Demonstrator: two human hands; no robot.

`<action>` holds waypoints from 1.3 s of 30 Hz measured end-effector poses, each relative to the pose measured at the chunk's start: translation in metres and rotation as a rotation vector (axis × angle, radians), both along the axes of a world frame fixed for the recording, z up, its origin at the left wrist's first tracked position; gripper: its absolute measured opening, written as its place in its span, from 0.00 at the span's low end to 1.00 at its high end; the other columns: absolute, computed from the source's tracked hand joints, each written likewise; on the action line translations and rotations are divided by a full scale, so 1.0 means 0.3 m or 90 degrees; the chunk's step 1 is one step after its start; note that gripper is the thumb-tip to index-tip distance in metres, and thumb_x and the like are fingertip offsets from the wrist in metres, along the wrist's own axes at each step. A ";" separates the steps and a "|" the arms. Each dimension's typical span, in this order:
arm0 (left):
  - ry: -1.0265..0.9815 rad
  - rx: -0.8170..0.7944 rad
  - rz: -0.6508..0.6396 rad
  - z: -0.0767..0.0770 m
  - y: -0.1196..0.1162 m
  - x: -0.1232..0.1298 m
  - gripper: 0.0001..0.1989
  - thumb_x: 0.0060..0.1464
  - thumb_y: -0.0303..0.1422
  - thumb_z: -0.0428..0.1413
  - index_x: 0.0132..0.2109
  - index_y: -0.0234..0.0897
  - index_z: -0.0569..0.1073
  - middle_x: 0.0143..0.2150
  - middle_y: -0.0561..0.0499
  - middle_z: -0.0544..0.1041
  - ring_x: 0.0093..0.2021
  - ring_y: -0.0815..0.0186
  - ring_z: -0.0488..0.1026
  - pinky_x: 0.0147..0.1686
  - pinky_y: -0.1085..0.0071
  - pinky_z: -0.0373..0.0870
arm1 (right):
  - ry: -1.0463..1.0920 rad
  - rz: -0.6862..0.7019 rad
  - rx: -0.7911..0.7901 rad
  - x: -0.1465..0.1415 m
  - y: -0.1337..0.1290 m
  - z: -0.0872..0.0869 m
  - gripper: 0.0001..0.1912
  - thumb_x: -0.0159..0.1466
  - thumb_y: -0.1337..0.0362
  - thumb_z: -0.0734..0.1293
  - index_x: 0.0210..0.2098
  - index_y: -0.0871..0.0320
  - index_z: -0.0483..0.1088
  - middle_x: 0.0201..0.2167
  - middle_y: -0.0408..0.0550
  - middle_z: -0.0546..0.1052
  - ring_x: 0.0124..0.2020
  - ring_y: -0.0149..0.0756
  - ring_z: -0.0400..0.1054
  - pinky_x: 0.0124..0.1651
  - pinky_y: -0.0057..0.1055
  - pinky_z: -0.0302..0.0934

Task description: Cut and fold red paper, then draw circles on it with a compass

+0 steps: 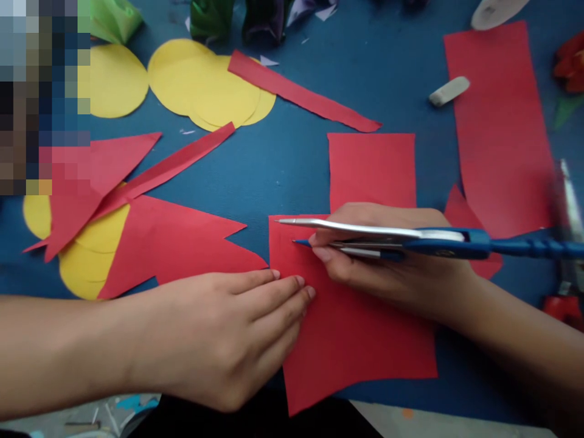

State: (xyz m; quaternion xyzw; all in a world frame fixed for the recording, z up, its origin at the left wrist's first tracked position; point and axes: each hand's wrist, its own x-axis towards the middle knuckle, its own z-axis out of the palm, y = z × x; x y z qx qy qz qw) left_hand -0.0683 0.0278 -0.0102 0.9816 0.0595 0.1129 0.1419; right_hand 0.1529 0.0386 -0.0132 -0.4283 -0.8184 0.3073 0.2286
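A piece of red paper [360, 340] lies on the blue table close to me. My left hand [237, 334] rests flat along its left edge, fingers stretched out and pressing on it. My right hand [387, 267] grips a drawing compass [447, 243] with silver legs and a blue body, held almost level above the sheet. The compass's needle leg points left near the paper's upper left corner. Its blue tip sits just below, by my thumb and fingers, at the paper; whether it touches I cannot tell. Faint marks show on the sheet there.
Beyond my right hand lies a red square [371, 167]. Yellow circles [214, 85], red strips [301, 91] and red offcuts [182, 237] spread leftward. Right are a large red sheet [502, 134], a white eraser [449, 91] and a blurred metal tool with red handle [563, 307].
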 end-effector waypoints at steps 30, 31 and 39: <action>-0.012 0.008 -0.009 -0.001 0.004 0.001 0.20 0.62 0.24 0.39 0.50 0.27 0.73 0.53 0.41 0.74 0.53 0.58 0.72 0.51 0.65 0.70 | 0.004 0.022 0.085 0.018 0.001 -0.008 0.06 0.58 0.72 0.64 0.31 0.55 0.68 0.28 0.40 0.76 0.28 0.28 0.72 0.31 0.23 0.66; -0.012 0.007 -0.008 -0.001 0.004 0.001 0.20 0.62 0.24 0.39 0.50 0.27 0.73 0.53 0.41 0.74 0.53 0.58 0.72 0.51 0.66 0.70 | -0.004 0.027 0.084 0.018 0.001 -0.006 0.06 0.58 0.72 0.64 0.31 0.55 0.68 0.27 0.40 0.76 0.28 0.27 0.72 0.30 0.23 0.65; -0.003 0.010 -0.010 -0.001 0.007 0.000 0.20 0.63 0.25 0.39 0.50 0.29 0.74 0.53 0.43 0.74 0.53 0.59 0.72 0.52 0.67 0.69 | -0.105 0.073 0.131 -0.002 0.015 0.011 0.09 0.59 0.72 0.62 0.25 0.55 0.67 0.22 0.40 0.75 0.25 0.30 0.70 0.23 0.27 0.57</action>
